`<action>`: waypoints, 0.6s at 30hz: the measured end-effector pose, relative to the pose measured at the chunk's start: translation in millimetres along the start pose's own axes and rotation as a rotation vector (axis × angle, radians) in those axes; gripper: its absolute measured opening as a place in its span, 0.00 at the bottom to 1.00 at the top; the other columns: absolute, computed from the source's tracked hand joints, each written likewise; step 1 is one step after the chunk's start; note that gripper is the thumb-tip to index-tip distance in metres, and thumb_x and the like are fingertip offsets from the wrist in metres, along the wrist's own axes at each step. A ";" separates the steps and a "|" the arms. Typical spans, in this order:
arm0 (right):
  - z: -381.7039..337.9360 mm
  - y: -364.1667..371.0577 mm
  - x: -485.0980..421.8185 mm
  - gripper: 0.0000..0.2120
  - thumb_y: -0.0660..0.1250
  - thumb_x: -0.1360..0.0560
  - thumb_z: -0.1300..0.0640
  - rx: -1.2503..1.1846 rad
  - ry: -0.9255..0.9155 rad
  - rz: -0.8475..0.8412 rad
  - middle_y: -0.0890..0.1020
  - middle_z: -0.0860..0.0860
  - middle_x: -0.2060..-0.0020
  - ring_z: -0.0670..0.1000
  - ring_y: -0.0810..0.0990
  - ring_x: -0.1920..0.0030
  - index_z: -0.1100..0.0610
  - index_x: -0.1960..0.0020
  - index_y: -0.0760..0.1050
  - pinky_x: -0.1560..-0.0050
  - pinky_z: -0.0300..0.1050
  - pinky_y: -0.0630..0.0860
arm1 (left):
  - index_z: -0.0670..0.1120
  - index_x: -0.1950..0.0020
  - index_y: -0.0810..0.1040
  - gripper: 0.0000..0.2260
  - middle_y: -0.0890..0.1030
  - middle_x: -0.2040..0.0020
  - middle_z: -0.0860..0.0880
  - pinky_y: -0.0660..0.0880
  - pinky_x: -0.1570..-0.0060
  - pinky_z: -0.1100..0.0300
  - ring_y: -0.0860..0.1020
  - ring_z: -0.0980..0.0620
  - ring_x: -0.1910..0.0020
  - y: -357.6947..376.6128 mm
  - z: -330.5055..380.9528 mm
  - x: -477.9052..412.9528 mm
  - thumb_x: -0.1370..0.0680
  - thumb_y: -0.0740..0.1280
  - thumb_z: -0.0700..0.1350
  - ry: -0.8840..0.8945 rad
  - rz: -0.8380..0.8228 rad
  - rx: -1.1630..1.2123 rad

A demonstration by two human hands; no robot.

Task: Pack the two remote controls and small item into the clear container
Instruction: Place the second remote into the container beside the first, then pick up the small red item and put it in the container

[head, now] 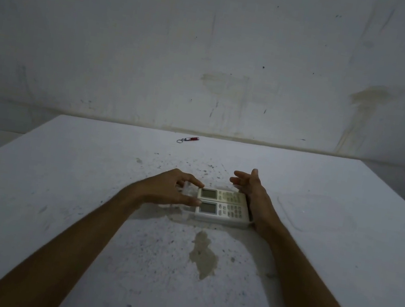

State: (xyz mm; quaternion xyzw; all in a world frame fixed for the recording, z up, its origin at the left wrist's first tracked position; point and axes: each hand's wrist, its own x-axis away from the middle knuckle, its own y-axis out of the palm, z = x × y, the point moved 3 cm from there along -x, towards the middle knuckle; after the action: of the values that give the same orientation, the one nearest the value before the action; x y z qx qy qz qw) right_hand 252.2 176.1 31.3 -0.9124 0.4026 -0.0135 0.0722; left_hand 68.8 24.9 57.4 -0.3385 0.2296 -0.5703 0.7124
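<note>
Two white remote controls, the far one [223, 196] and the near one [223, 209], lie side by side with screens to the left, inside a low clear container [222, 221] at the table's middle. My left hand [172, 188] grips the container's left end, with index finger and thumb touching the remotes' screen ends. The heel of my right hand [251, 187] rests against the container's right end; its fingers are spread and hold nothing. A small red keychain flashlight [189, 139] lies alone near the table's far edge.
The white table [84, 187] is speckled and stained, with a brown patch [202, 254] in front of the container. A faint clear rectangular outline [319, 214], perhaps a lid, lies to the right. A stained wall stands just behind the table.
</note>
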 end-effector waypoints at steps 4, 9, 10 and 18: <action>-0.7 -7.5 -9.8 0.29 0.43 0.17 0.36 0.028 -0.001 -0.041 0.83 0.49 0.38 0.50 0.80 0.37 0.47 0.35 0.77 0.34 0.52 0.74 | 0.62 0.32 0.79 0.23 0.77 0.29 0.55 0.74 0.39 0.53 0.77 0.51 0.35 -12.5 -1.4 -6.6 0.25 0.68 0.67 0.024 0.003 0.051; -10.4 -23.1 -39.0 0.17 0.55 0.15 0.48 0.166 0.058 -0.141 0.86 0.49 0.44 0.49 0.84 0.42 0.51 0.36 0.80 0.36 0.49 0.76 | 0.58 0.37 0.82 0.12 0.82 0.41 0.58 0.74 0.49 0.65 0.78 0.66 0.44 -37.0 -19.7 -31.2 0.18 0.67 0.58 0.001 0.145 0.188; -12.7 -24.2 -46.9 0.15 0.56 0.15 0.52 0.178 0.076 -0.174 0.86 0.50 0.44 0.51 0.84 0.42 0.52 0.37 0.80 0.38 0.48 0.78 | 0.55 0.37 0.83 0.12 0.83 0.41 0.57 0.75 0.47 0.64 0.79 0.63 0.42 -40.9 -24.4 -38.7 0.18 0.68 0.56 -0.011 0.175 0.210; -3.7 -31.0 -124.8 0.17 0.59 0.16 0.49 0.831 -0.176 -0.080 0.77 0.50 0.29 0.53 0.73 0.29 0.50 0.30 0.75 0.28 0.49 0.65 | 0.44 0.35 0.82 0.12 0.80 0.34 0.43 0.72 0.33 0.49 0.77 0.42 0.34 -65.4 -57.5 -129.4 0.18 0.69 0.44 -0.066 0.532 -0.125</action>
State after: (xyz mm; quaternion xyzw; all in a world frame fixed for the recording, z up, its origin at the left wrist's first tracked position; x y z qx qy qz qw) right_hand 190.3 288.2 43.6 -0.8184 0.3195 -0.0995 0.4672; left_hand -46.8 129.6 60.2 -0.3280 0.3221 -0.3365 0.8219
